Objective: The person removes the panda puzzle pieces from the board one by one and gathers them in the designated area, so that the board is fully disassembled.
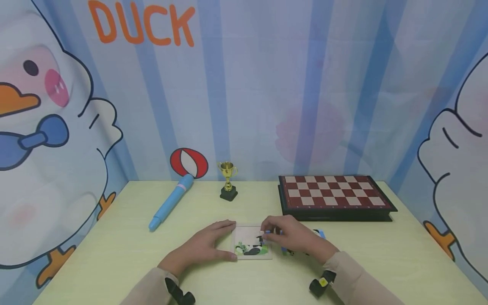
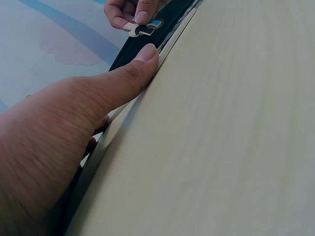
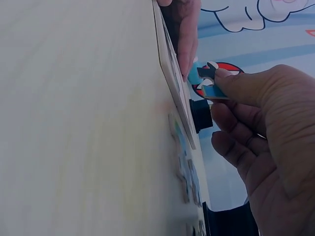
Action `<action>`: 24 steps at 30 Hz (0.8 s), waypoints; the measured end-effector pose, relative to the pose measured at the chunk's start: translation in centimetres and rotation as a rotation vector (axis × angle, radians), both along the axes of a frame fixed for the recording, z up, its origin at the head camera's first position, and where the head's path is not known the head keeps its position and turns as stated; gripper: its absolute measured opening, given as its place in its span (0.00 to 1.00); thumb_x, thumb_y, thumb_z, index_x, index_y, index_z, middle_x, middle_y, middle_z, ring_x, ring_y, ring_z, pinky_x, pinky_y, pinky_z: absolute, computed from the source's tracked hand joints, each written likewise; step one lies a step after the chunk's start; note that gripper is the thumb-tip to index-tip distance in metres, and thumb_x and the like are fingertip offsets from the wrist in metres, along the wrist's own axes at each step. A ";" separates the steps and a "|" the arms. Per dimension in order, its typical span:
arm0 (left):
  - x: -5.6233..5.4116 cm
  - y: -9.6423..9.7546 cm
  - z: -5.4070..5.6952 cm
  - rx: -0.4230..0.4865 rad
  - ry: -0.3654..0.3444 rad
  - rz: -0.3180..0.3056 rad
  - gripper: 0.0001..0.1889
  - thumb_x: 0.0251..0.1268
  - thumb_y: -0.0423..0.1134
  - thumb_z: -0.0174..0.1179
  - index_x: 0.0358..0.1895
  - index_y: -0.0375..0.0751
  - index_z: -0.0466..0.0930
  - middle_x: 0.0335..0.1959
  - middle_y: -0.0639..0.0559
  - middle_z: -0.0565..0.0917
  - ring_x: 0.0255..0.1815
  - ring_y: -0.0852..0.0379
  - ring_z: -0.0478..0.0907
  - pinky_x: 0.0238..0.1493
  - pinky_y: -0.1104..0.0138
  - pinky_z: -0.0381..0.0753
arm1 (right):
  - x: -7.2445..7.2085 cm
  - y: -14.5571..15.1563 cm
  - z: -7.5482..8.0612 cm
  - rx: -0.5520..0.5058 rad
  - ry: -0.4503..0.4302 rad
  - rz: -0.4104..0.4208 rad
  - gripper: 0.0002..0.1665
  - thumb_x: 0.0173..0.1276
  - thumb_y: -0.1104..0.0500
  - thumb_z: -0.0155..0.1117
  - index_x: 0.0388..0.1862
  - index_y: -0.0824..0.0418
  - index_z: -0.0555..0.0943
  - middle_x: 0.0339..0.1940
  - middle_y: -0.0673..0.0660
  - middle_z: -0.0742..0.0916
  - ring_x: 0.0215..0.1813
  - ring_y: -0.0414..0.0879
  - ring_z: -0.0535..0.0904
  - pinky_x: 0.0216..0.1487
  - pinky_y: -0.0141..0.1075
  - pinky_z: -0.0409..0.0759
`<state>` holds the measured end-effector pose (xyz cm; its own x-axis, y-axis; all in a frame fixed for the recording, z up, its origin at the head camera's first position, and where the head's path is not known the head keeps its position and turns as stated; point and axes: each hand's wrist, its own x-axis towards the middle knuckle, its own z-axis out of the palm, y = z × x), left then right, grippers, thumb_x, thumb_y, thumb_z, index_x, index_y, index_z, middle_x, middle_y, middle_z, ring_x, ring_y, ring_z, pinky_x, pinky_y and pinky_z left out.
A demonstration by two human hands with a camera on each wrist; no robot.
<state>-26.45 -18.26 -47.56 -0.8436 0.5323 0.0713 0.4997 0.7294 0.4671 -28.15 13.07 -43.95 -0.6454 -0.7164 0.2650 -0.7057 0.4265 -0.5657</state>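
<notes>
A small square jigsaw puzzle board (image 1: 245, 233) lies on the table, with pictured pieces set along its lower part and right side. My left hand (image 1: 206, 241) rests against the board's left edge, thumb at the near corner and fingers stretched toward the far corner. Over the board's right side, my right hand (image 1: 291, 233) pinches a puzzle piece (image 3: 214, 91) between thumb and fingertips. The left wrist view shows this piece (image 2: 141, 30) held up off the board. Loose puzzle pieces (image 3: 181, 157) lie right of the board, partly hidden under my right hand in the head view.
A folded chessboard box (image 1: 335, 214) sits at the back right. A small gold trophy (image 1: 228, 180) on a black base stands behind the puzzle, and a blue stick-shaped object (image 1: 171, 203) lies at the left. A duck-printed curtain (image 1: 251, 84) hangs behind the table (image 1: 244, 284).
</notes>
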 end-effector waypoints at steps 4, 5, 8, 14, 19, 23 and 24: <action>0.0 0.1 0.0 -0.004 0.005 -0.001 0.54 0.49 0.79 0.60 0.79 0.56 0.61 0.78 0.62 0.60 0.79 0.52 0.55 0.77 0.50 0.57 | 0.3 1.0 0.1 -0.004 -0.033 -0.020 0.07 0.74 0.52 0.65 0.47 0.50 0.82 0.37 0.38 0.86 0.39 0.34 0.81 0.39 0.33 0.82; 0.0 0.1 0.0 -0.005 0.007 -0.004 0.54 0.49 0.79 0.60 0.79 0.56 0.61 0.78 0.62 0.60 0.79 0.52 0.55 0.77 0.50 0.57 | 0.4 1.3 0.1 -0.001 -0.043 -0.032 0.06 0.74 0.51 0.65 0.46 0.49 0.82 0.37 0.37 0.86 0.39 0.34 0.81 0.38 0.33 0.82; 0.0 0.0 0.0 -0.007 0.012 -0.007 0.54 0.50 0.79 0.60 0.79 0.55 0.61 0.78 0.61 0.61 0.79 0.52 0.55 0.77 0.50 0.57 | 0.7 2.4 0.2 0.000 -0.076 -0.063 0.06 0.73 0.49 0.65 0.44 0.46 0.83 0.36 0.37 0.86 0.39 0.34 0.82 0.41 0.34 0.83; 0.0 0.0 0.1 0.003 0.009 -0.007 0.54 0.49 0.79 0.61 0.79 0.56 0.61 0.78 0.61 0.61 0.79 0.52 0.55 0.77 0.50 0.57 | 1.6 5.9 0.4 -0.005 -0.093 -0.149 0.05 0.71 0.48 0.67 0.41 0.45 0.83 0.35 0.38 0.87 0.38 0.35 0.82 0.40 0.32 0.83; 0.2 0.0 0.3 0.005 0.001 -0.007 0.54 0.49 0.78 0.62 0.79 0.55 0.61 0.78 0.60 0.61 0.79 0.52 0.55 0.77 0.50 0.57 | 2.5 9.3 0.2 -0.023 -0.081 -0.217 0.04 0.69 0.49 0.70 0.39 0.46 0.84 0.32 0.39 0.86 0.33 0.37 0.79 0.33 0.31 0.80; 0.3 0.0 0.4 0.003 0.002 -0.008 0.54 0.49 0.78 0.62 0.79 0.55 0.61 0.79 0.60 0.61 0.79 0.52 0.55 0.77 0.50 0.57 | 2.8 12.0 -0.6 -0.049 -0.127 -0.237 0.03 0.68 0.52 0.71 0.37 0.47 0.84 0.31 0.41 0.87 0.31 0.37 0.78 0.32 0.31 0.79; 0.3 0.0 0.5 0.001 0.001 -0.007 0.54 0.49 0.78 0.61 0.79 0.55 0.61 0.79 0.60 0.61 0.79 0.52 0.55 0.77 0.50 0.57 | 2.8 12.6 -0.9 -0.056 -0.149 -0.235 0.03 0.68 0.53 0.71 0.37 0.48 0.85 0.31 0.42 0.87 0.31 0.38 0.78 0.32 0.32 0.78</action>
<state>-26.10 -18.26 -47.11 -0.8398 0.5380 0.0727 0.5052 0.7255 0.4674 -25.37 25.66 -44.82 -0.8269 -0.5294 0.1897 -0.4984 0.5335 -0.6834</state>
